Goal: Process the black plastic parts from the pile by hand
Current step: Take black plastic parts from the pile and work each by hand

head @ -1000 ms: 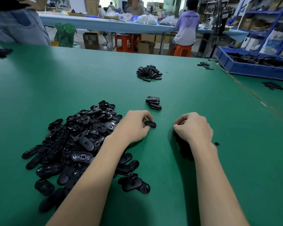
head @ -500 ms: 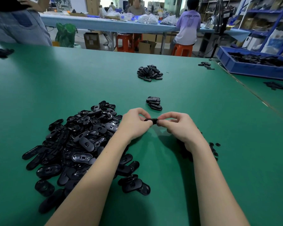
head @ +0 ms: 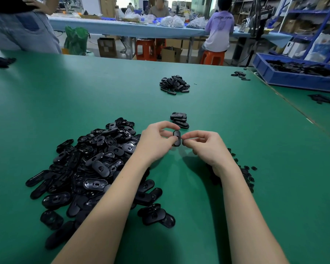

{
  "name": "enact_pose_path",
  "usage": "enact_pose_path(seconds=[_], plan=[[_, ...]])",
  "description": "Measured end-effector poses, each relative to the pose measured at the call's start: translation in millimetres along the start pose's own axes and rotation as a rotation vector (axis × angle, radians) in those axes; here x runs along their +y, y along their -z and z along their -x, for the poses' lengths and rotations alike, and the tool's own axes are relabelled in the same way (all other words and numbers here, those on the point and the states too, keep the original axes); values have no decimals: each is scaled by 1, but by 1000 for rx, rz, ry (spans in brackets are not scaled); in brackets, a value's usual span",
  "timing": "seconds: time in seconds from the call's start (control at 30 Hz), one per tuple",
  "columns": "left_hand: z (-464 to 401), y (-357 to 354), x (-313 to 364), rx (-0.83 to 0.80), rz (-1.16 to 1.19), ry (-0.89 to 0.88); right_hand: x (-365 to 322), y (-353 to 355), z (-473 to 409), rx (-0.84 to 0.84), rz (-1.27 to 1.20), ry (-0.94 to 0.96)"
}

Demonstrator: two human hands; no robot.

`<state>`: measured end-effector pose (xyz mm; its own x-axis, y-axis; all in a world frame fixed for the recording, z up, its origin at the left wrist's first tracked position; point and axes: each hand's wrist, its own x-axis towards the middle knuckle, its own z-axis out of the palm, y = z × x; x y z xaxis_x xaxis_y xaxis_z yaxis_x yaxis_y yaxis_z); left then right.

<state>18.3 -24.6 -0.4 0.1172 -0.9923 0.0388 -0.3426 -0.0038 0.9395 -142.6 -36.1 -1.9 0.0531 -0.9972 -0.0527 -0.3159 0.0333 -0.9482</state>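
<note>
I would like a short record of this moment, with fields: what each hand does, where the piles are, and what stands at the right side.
left hand: pinches the oval black part, held upright
right hand: fingers curled, fingertips at the part's right edge
big pile: left of the arms, on the green table
small stack: just beyond the hands
far pile: table centre
blue bin: far right, holds black parts

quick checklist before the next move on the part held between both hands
1. Left hand grips the oval black part: ok.
2. Right hand pinches something small at the part's edge: cannot tell what it is.
3. Part held clear above the green table: ok.
4. Small stack of parts just beyond the hands, with room beside it: ok.
5. Big pile of parts within the left hand's reach: ok.
6. Small black bits by the right forearm, partly hidden: cannot tell how many.
</note>
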Motion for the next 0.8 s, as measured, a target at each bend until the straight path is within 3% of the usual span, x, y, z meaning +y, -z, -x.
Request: enact_pose_path(seconds=[0.23, 0.8], plan=[[4, -2, 4, 31, -187, -100, 3, 2, -4, 49, -29, -41], [4, 3, 6, -16, -26, -75, -2, 1, -1, 79, -18, -61]])
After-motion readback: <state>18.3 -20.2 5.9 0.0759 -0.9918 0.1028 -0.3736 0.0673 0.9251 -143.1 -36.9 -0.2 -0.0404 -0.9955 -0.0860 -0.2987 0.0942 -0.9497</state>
